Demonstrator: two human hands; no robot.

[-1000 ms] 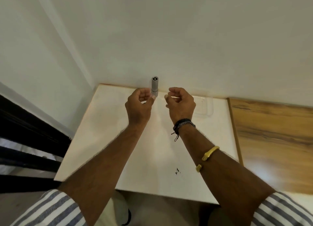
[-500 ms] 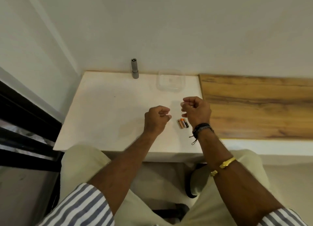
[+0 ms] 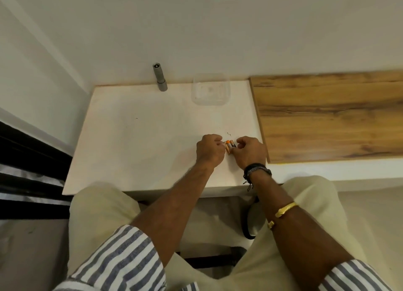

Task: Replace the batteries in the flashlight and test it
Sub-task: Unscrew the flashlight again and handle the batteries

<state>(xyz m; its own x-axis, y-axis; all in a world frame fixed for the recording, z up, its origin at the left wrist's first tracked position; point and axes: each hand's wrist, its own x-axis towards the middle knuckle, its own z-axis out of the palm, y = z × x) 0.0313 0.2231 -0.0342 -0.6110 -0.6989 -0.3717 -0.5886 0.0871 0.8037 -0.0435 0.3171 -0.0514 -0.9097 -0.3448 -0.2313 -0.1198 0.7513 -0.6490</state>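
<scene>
Both curled, left grip (image 3: 210, 150) and right grip (image 3: 250, 152) flank the batteries (image 3: 230, 146) on the bench (image 3: 141, 138); pinching, I cannot tell. Flashlight (image 3: 159, 78) stands at the far edge. Likely pick-up step; next needs a sure pinch.

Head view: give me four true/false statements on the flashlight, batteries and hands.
The flashlight stands upright at the back of the table. True.
The batteries lie in the clear container. False: they are on the table, between the left hand and the right hand.
One hand holds the flashlight. False: both hands are at the batteries, away from it.
A wooden surface adjoins the table on the right. True.
</scene>
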